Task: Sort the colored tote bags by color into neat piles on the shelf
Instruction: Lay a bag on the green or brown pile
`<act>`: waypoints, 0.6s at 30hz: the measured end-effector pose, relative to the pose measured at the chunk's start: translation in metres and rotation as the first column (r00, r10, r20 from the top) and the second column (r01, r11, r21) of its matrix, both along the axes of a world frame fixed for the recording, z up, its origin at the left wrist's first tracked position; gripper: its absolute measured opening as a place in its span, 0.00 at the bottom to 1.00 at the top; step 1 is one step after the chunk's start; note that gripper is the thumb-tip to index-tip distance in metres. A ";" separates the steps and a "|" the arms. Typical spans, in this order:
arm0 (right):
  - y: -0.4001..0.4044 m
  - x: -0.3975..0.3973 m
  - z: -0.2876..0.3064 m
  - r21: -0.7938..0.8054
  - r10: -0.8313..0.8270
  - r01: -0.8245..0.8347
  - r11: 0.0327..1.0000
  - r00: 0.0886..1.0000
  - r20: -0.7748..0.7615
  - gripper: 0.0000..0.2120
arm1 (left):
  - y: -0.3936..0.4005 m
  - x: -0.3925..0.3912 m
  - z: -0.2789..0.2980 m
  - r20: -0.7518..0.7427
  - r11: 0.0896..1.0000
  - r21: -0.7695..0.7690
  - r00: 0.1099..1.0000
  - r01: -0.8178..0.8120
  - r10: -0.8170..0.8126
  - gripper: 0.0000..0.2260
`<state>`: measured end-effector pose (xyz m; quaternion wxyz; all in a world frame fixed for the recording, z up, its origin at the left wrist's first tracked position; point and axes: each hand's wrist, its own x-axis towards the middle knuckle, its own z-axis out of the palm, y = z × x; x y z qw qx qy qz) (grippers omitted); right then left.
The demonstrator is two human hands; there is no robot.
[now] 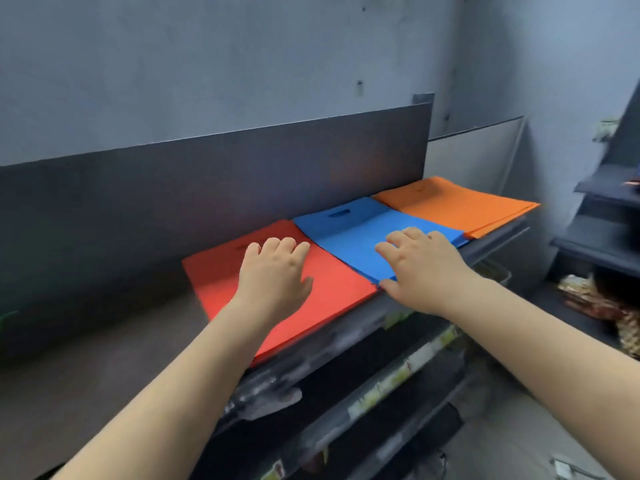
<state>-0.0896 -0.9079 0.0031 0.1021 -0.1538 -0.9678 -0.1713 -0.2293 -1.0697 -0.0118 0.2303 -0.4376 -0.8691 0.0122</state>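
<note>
Lower shelf labels (398, 379) blurred unreadable, packets (602, 303) cut off at right edge, forearms partly hiding red pile (221, 271)

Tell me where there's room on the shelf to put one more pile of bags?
The bare shelf left of the red pile is free, bordered by the dark back panel. Rightward it is crowded: the red, blue and orange piles lie edge to edge, with the left hand and right hand on top.
</note>
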 end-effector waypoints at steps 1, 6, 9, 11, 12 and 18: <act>0.018 0.013 0.002 0.012 -0.025 0.025 1.000 1.000 0.002 0.22 | 0.023 0.009 0.001 -0.007 1.000 0.010 1.000 0.025 -0.025 0.25; 0.112 0.076 0.004 0.049 -0.163 0.162 0.986 0.986 0.033 0.24 | 0.142 0.060 -0.002 0.008 0.990 0.028 0.990 0.139 -0.139 0.24; 0.159 0.110 0.005 0.041 -0.226 0.225 0.973 0.974 0.013 0.25 | 0.204 0.088 -0.006 0.020 0.975 0.037 0.975 0.218 -0.219 0.24; 0.187 0.131 0.005 0.014 -0.276 0.275 0.961 0.961 0.009 0.26 | 0.241 0.103 -0.007 0.046 0.962 0.044 0.962 0.268 -0.270 0.24; 0.201 0.141 0.005 0.004 -0.302 0.302 0.953 0.953 0.012 0.26 | 0.259 0.110 -0.007 0.047 0.956 0.045 0.955 0.290 -0.292 0.24; 0.292 0.189 0.004 0.010 -0.460 0.460 0.888 0.888 0.015 0.25 | 0.374 0.142 -0.013 0.050 0.906 0.037 0.904 0.423 -0.424 0.22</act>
